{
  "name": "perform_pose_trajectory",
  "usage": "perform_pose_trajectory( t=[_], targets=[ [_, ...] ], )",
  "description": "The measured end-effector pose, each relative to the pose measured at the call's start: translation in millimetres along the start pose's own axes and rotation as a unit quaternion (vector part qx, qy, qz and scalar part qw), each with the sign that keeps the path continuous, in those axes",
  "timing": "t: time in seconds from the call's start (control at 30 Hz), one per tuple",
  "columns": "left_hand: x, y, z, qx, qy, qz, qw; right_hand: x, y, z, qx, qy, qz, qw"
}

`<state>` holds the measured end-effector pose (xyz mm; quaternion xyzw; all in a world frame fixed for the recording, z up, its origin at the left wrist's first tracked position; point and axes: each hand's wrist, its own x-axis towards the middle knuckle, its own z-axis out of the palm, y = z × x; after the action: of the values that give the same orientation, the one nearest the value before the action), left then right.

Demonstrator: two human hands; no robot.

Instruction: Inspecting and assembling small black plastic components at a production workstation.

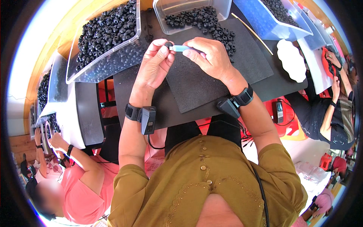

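Small black ring (168, 45) pinched between thumb and fingertips of left hand (155, 64), held above far edge of dark foam mat (211, 81). Touching the ring, tip of pale blue tool (180, 48), clamped in closed fingers of right hand (210, 58). Black bands with small boxes strapped on both wrists, over near side of mat. Beyond mat, loose heap of black rings (217, 30) spilling from tipped clear tub (189, 11). Left of mat, larger clear bin (107, 38) piled full of same rings. Right of mat, thin wooden stick (252, 34), blue-tinted tray (268, 19) with more rings, white scalloped dish (292, 59). Under mat, black tabletop (280, 85), edged in wood at far left. Well left of mat, another person in pink (81, 189) at own bins; well right of mat, person in dark sleeve (325, 109) with hands on red item. Below table near right, red stool and pale floor.
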<state>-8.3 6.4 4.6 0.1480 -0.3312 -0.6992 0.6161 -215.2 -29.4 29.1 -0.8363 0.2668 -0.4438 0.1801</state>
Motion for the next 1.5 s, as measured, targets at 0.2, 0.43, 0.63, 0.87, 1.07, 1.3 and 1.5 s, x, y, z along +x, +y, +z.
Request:
perform_pose_trajectory(
  t=[0.2,0.43,0.63,0.87,1.07,1.3,1.5],
  targets=[
    [0,0,1,0.008,0.014,-0.003,1.000,-1,5,2,-0.002,0.006,-0.025,1.000],
    [0,0,-1,0.011,0.008,-0.005,1.000,-2,4,2,-0.016,0.010,-0.022,1.000],
    [1,-1,-2,0.021,0.009,0.002,1.000,0,3,4,-0.008,0.011,0.006,1.000],
    [-5,-8,24,0.058,-0.071,-0.063,0.994,4,28,-1,0.052,0.146,0.176,0.972],
    [0,-8,11,0.088,0.022,-0.031,0.995,3,5,9,0.271,0.017,0.154,0.950],
    [-1,46,50,0.418,0.045,0.129,0.898,1,-2,-8,0.222,-0.056,0.171,0.958],
    [38,142,39,0.715,0.197,0.279,0.610,6,15,-7,0.230,0.250,0.136,0.931]
  ],
)
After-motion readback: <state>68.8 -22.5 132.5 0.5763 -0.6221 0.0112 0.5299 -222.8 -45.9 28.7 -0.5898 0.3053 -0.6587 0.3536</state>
